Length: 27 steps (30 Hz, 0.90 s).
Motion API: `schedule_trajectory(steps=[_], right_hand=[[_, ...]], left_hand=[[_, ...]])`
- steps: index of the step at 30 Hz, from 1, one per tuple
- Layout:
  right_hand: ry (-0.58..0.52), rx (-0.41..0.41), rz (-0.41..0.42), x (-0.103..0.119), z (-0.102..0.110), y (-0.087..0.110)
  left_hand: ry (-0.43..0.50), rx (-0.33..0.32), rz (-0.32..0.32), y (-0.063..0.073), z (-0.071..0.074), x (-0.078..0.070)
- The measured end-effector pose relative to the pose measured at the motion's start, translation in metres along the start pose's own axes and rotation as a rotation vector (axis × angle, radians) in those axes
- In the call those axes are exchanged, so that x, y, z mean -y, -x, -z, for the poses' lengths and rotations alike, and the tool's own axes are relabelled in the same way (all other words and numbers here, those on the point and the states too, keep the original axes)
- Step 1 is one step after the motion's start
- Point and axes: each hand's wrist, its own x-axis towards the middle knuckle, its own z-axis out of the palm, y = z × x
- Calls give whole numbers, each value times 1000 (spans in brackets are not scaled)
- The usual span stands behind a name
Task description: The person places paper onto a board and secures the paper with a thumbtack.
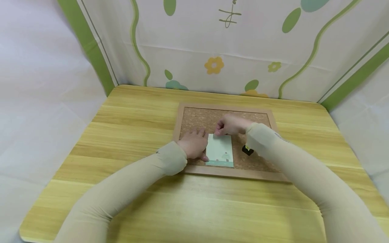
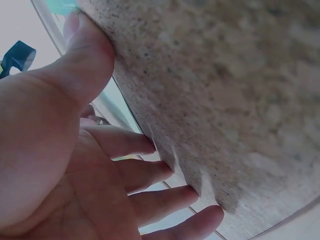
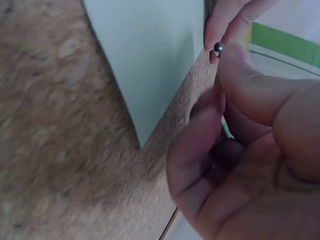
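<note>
A pale green sheet of paper (image 1: pixel 219 148) with a printed strip along its lower edge lies on a wood-framed cork board (image 1: pixel 197 116). My left hand (image 1: pixel 193 143) rests on the cork at the paper's left side, fingers spread and fairly straight. Its thumb (image 2: pixel 90 55) reaches the paper's lower left corner. At the paper's top edge is my right hand (image 1: pixel 231 124), its thumb and fingers pinching a small push pin with a shiny round head (image 3: pixel 218 48). The rest of the pin is hidden by the fingers.
A small black object with a yellow part (image 1: pixel 247 150) sits on the cork right of the paper, near the right sleeve. Under the board is a wooden table (image 1: pixel 136 135). A patterned white cloth (image 1: pixel 182 37) hangs behind the table.
</note>
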Motion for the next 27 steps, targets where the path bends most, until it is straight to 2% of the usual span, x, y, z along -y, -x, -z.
schedule_trajectory(steps=[5, 14, 27], right_hand=[[57, 53, 1, 4, -3, -6], [149, 50, -1, 11, -6, -11], [151, 72, -44, 12, -3, -17]], left_hand=[[-17, -9, -8, 0, 0, -1], [-37, -15, -21, 1, 2, -1], [-17, -8, -15, -2, -1, 1]])
